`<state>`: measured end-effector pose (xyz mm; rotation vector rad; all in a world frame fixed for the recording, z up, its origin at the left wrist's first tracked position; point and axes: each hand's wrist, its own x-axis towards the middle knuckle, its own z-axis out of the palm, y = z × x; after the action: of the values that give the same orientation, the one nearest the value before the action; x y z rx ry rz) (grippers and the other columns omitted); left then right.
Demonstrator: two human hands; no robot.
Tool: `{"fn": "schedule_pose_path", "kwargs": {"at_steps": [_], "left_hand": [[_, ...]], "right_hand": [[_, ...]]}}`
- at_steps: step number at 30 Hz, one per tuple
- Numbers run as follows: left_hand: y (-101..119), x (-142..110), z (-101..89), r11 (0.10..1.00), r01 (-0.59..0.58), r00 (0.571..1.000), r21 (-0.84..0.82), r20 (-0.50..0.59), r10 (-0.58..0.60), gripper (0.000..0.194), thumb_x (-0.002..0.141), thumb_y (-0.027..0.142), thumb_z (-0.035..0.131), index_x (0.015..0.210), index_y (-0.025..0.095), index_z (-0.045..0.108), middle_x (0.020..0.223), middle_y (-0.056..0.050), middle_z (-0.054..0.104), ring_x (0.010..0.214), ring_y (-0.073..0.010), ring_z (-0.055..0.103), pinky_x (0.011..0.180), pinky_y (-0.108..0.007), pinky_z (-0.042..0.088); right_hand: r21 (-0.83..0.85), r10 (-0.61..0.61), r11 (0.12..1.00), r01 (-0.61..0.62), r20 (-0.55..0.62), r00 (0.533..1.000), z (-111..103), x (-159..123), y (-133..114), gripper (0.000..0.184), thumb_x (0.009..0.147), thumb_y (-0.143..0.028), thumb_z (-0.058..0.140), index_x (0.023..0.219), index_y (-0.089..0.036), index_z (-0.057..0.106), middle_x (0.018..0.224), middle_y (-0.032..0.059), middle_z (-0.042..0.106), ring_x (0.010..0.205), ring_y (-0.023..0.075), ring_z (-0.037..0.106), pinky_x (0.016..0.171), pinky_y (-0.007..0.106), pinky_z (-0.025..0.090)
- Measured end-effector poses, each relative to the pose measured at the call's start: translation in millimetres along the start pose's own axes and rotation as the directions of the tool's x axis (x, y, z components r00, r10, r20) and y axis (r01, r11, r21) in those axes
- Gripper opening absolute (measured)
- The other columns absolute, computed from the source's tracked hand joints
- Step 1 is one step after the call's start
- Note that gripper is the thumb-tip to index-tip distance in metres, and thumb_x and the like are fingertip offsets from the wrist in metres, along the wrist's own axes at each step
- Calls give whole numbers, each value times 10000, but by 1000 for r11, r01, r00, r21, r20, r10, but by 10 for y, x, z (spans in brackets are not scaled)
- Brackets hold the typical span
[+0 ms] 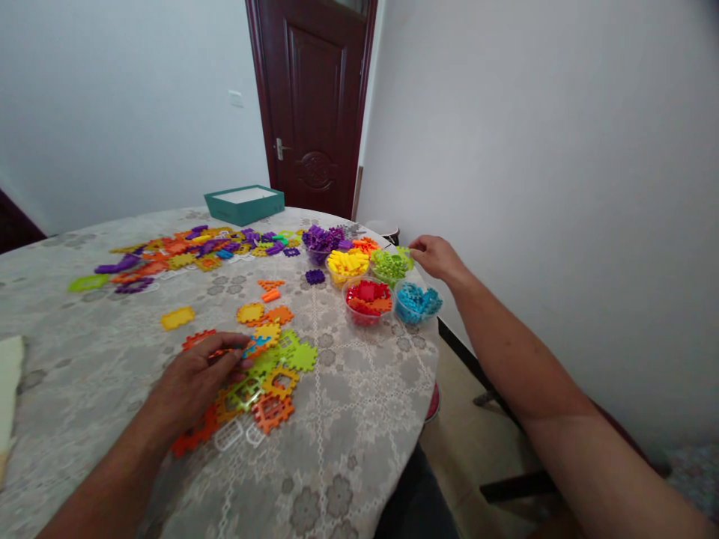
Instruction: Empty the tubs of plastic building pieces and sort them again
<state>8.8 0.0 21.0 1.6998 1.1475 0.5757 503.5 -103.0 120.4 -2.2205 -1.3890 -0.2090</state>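
Note:
My left hand [194,378] is over a loose pile of flat interlocking building pieces, its fingertips pinched at the edge of a blue building piece [258,343]. Around it lie green pieces [303,357], a yellow-orange frame piece [281,382], an orange frame piece [272,412] and white window-shaped pieces [229,434]. Out at the table's right edge, my right hand [438,258] pinches a light green building piece [404,257]. That piece is at the rim of a clear bowl of green pieces [389,264].
Beside the green bowl stand bowls of blue [419,302], red [368,299], yellow [348,264] and purple pieces [323,241]. A mixed heap of pieces [185,251] spreads across the far left. Behind it sits a teal box [246,205]. The wall is close on the right.

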Motion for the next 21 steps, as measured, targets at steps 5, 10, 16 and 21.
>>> {"fn": "schedule_pose_path", "kwargs": {"at_steps": [5, 10, 16, 21], "left_hand": [[24, -7, -5, 994, -50, 990, -96, -137, 37, 693, 775, 507, 751, 1408, 276, 592, 1129, -68, 738, 881, -261, 786, 718, -366, 670], [-60, 25, -68, 993, -51, 986, -111, -164, 32, 625, 793, 521, 753, 1345, 257, 625, 1040, -55, 758, 841, -252, 789, 743, -372, 671], [35, -25, -74, 999, -40, 986, 5, -160, 41, 523, 790, 556, 731, 1201, 234, 709, 979, -46, 810, 866, -269, 793, 819, -389, 659], [184, -154, 16, 993, -95, 989, -64, -119, 87, 586, 753, 608, 742, 1186, 214, 748, 1097, -69, 802, 873, -255, 784, 800, -375, 646]], "right_hand": [[-56, 122, 991, -121, 21, 992, 351, 357, -166, 262, 888, -205, 643, 1077, -184, 823, 1068, 80, 807, 967, 202, 715, 883, 263, 506], [-49, 121, 992, -116, 123, 985, 546, 534, -234, 293, 835, -164, 648, 1053, -167, 843, 938, 75, 813, 832, 187, 708, 816, 261, 512], [-7, 80, 997, -80, 60, 995, 369, 360, -333, 385, 900, -178, 551, 1193, -140, 799, 993, 77, 803, 852, 178, 679, 840, 270, 502], [298, -179, 936, 187, -56, 982, 209, -488, -903, 306, 937, -298, 573, 1102, -170, 797, 900, 48, 772, 767, 179, 649, 793, 304, 507]]}}
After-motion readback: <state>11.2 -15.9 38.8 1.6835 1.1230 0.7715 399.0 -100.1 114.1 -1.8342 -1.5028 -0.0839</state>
